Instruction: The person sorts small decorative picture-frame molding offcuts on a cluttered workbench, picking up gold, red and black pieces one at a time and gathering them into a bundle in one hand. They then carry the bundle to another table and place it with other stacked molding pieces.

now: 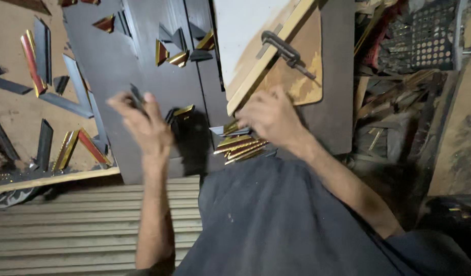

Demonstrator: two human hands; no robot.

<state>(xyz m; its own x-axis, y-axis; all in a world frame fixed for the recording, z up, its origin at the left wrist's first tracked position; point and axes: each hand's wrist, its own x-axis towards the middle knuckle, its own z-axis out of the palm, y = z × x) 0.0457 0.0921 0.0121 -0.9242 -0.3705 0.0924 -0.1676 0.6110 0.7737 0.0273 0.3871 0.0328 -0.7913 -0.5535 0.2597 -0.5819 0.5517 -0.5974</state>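
Left hand (143,122) pinching a dark offcut (137,97) mid-desk (118,61); right hand (268,117) gripping gold strips (240,145) at the desk's near edge.

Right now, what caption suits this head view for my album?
Left hand lifts a small dark offcut; right hand rests on gold moulding pieces.

The left hand (143,120) is smeared with motion blur, so the dark sliver pinched in its fingers can't be told for sure. The right hand (268,116) covers the top of the pile of gold-edged moulding offcuts (240,145), hiding how it grips them. The clutter (414,76) at the right sinks into shadow, its pieces indistinct. The pale board (245,30) runs off the top edge.
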